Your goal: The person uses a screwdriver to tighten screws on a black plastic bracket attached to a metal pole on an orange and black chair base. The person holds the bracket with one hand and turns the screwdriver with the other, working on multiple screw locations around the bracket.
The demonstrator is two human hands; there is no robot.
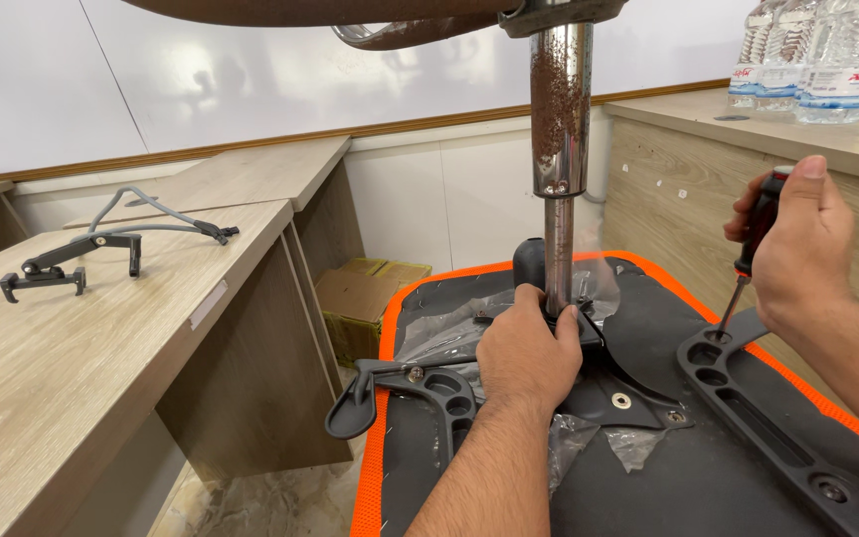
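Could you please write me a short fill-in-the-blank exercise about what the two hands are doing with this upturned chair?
1. The right hand holds a ____ with its tip in a hole of the black armrest bracket.
2. The left hand rests at the base of the upright ____ gas cylinder.
3. The chair seat has a trim coloured ____.
4. On the wooden desk at the left lie loose chair ____.

Missing words: screwdriver; chrome; orange; parts

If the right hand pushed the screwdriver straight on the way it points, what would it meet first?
The right hand aims the screwdriver down and left; its tip already looks seated at the top hole of the black armrest bracket, so it would meet that first, though depth is unclear.
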